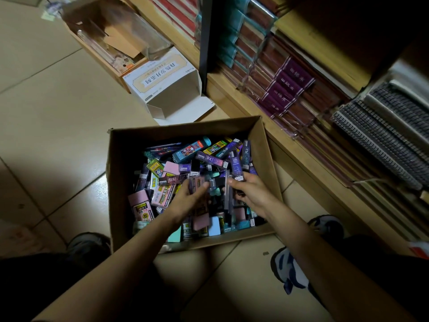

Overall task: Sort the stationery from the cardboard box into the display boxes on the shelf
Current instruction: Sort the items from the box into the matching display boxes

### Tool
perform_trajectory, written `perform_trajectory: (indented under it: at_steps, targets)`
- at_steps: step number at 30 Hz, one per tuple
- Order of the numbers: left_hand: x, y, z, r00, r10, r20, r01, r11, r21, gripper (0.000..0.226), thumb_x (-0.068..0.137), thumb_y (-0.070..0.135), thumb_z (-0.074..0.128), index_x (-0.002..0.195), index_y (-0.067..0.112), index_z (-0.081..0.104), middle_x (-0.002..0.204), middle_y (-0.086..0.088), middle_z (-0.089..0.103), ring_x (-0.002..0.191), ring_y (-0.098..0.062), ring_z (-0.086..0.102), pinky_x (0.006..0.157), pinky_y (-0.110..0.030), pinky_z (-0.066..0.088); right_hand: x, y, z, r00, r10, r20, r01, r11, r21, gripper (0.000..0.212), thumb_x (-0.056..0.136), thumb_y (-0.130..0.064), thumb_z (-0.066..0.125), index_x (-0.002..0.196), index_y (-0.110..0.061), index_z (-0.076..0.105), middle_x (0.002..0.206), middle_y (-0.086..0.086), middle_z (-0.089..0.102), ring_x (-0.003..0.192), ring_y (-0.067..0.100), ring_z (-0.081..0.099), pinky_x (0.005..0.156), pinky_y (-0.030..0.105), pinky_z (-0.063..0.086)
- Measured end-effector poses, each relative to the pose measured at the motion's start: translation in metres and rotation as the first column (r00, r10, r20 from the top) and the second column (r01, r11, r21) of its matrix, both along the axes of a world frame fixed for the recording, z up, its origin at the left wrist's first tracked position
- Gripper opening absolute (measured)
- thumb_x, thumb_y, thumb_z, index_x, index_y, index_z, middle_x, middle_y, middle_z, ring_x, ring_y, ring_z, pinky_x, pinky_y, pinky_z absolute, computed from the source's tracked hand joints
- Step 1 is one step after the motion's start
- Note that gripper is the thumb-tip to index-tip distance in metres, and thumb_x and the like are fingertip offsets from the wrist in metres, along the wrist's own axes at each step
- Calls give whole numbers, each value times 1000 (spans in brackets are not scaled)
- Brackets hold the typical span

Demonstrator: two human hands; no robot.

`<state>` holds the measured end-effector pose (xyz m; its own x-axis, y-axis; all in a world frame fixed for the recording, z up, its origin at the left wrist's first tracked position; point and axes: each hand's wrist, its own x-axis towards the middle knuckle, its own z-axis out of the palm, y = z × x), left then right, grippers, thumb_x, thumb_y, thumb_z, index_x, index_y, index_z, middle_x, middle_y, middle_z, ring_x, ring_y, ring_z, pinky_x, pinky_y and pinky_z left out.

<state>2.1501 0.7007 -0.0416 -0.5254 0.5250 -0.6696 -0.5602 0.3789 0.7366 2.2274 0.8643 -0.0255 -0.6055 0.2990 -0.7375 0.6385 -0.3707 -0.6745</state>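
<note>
down on the tiled floor point(46, 112), just beside the shelf point(243, 105), the box point(120, 159) sits open on my feed, crammed with packs point(162, 196) in pink, purple, teal and yellow. both of the person's hands are inside it, near each other over the middle of the heap. the left hand point(185, 198) has thumb and fingers closed on one dark purple pack point(197, 183), though it is blurred. the right hand point(250, 194) is curled round a bundle point(235, 169) of long purple packs that stick up past its fingers. beyond the box a white box point(162, 84) lies open on the floor against the shelf. rows of notebooks point(290, 84) with purple bands fill the shelf.
</note>
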Motion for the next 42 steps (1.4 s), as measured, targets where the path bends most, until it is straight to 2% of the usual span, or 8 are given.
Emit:
perform_trajectory:
  at_steps: [6,16,20,25,30,33,38,42]
  targets:
    - [13,22,10,1000,-15,-23,16,998,59,47,85,34,66,120,6,51,114,-12,65,106,-24,63,95,-37,50,-8,-24,7,987,-156,-26,155,988,-27,7,91,-13,59,86,-17,61,88,-2,68,78,4,64,64,21,49]
    - [0,22,42,996,-23,89,7,983,184,22,85,9,66,106,6,64,88,-9,74,78,-20,71,64,-26,55,-7,-16,58,982,-139,-128,130,989,-75,21,100,-17,41,107,-9,59,91,5,67,77,12,64,69,24,54]
    - [-5,35,80,998,-59,3,56,960,274,24,87,9,63,111,5,61,91,-7,73,81,-19,70,67,-27,55,-10,-5,102,989,1,-145,32,975,222,27,101,-22,40,121,-14,55,99,-1,62,88,13,59,72,24,49]
    - [-10,49,146,993,16,-115,22,948,318,29,88,11,63,115,4,56,90,-9,68,78,-22,66,64,-35,55,-7,9,167,967,81,-241,40,888,459,23,99,-11,40,108,-22,57,70,-13,48,63,0,44,56,15,34]
    - [-23,57,212,965,59,-255,35,936,351,10,86,17,65,94,15,59,73,3,70,62,-8,68,55,-26,54,-2,25,235,962,199,-189,-9,712,703,26,96,-16,48,122,-21,47,109,-3,52,90,10,52,73,25,42]
    - [-33,60,252,960,69,-271,43,921,386,16,84,23,68,97,16,62,75,1,72,63,-9,70,50,-25,52,0,35,279,955,182,-233,79,601,795,16,93,-20,56,104,-26,46,107,-3,55,97,19,57,80,39,49]
    - [-56,67,306,925,163,-342,33,865,501,6,86,16,65,92,16,64,75,0,74,68,-15,70,54,-27,55,-3,52,342,933,197,-300,176,477,861,8,87,-16,64,89,-23,61,81,-3,62,74,19,61,65,36,50]
    - [-75,69,340,909,160,-385,74,846,527,32,73,30,72,101,18,62,87,-1,75,82,-19,72,65,-35,57,-13,66,381,913,204,-353,230,458,859,4,88,-12,63,92,-15,64,79,5,65,60,15,59,60,28,52]
